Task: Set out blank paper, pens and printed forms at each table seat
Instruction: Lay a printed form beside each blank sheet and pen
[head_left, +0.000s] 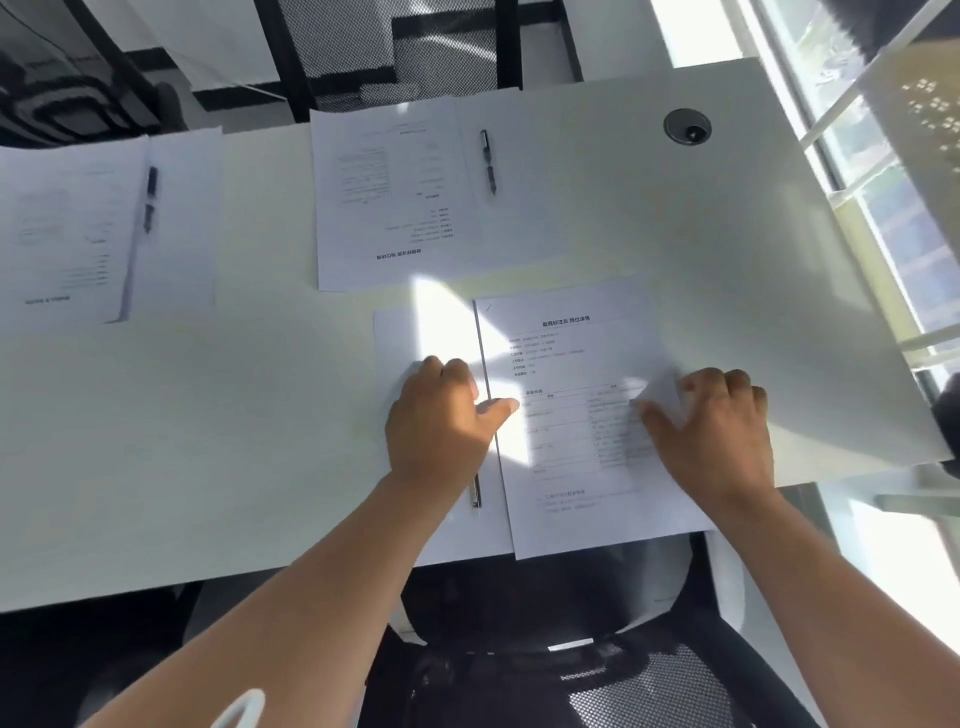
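At the near seat a printed form lies beside a blank sheet on the white table. My right hand pinches the form's right edge, which curls up off the table. My left hand rests on the blank sheet with bent fingers, its thumb touching the form's left edge. A pen lies along the gap between the two sheets, mostly hidden under my left hand.
Across the table lies a second form with a blank sheet and a pen. A third set with its pen is at far left. A round cable port sits far right. A black mesh chair stands below me.
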